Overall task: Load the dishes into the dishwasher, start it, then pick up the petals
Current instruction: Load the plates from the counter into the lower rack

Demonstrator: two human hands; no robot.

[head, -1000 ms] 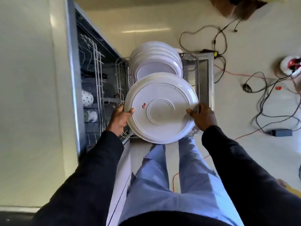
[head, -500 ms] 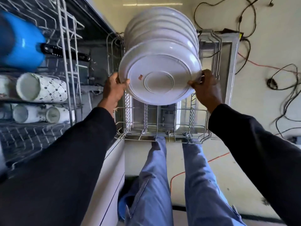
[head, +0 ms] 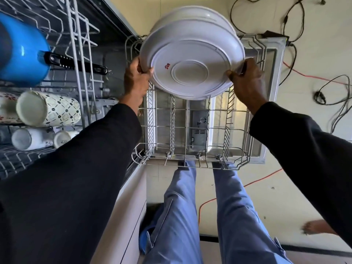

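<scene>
White plate [head: 192, 73]: Head view, the only 1. It is up on its edge with its bottom side facing us and a small red mark on it. It is over the far end of the lower rack [head: 187, 163], just in front of the other plates [head: 190, 18] that stand there. I cannot tell if its low edge touches the wires yet.
Left hand [head: 136, 77]: It grips the plate's left rim, thumb on the near side, fingers curled round the back.
Right hand [head: 245, 80]: It pinches the right rim, thumb on the near side.
How it will feel: I think the plate is hard and stiff, not very heavy, and smooth, so it could slip. It would likely chip if it hit the wires hard.
Where to hold: The rim, at 2 spots across from each other, looks like the best place.
Edges: Thin wire prongs stand in rows under the plate. The rack's side wires are close to both hands, so knuckles could bump them.
Open room: Bare slots show all along the near part of the rack. The plate is close to the standing plates, so I think it should go straight down.
Left side: The upper rack [head: 76, 44] sticks out, with a blue pot [head: 21, 52] and mugs [head: 47, 109] in it. The left sleeve passes near it.
Floor: Cables [head: 331, 88] lie to the right, well apart from the rack.
</scene>
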